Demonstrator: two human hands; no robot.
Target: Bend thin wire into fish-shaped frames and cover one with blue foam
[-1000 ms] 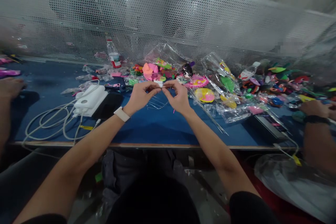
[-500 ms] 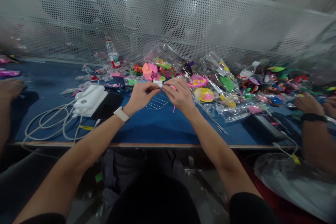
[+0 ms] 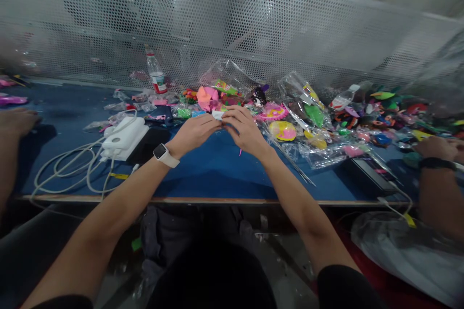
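Observation:
Above the blue tabletop, my left hand (image 3: 195, 131) and my right hand (image 3: 243, 128) meet fingertip to fingertip. Both are closed on a small white piece (image 3: 217, 115), which shows between the fingers; its kind is too small to make out. A watch with a pale band (image 3: 166, 155) is on my left wrist. Under my right hand a thin pink stick (image 3: 240, 152) pokes out. Just beyond the hands lie a pink and orange clay-like shape (image 3: 208, 98) and a yellow and pink round piece (image 3: 282, 131). Thin metal rods (image 3: 293, 161) rest right of my right hand.
A white power block (image 3: 125, 139) with coiled cables sits at left, a black box (image 3: 373, 176) at right. A bottle (image 3: 156, 75) stands by the perforated metal screen (image 3: 203, 14). Co-workers' hands, one at left (image 3: 18, 123) and others at right (image 3: 437, 147), are on the table.
My left hand has rolled over, so its back and the watch face now show. The white piece stays between both hands, turned slightly. A co-worker's hand at right shifted a little rightward.

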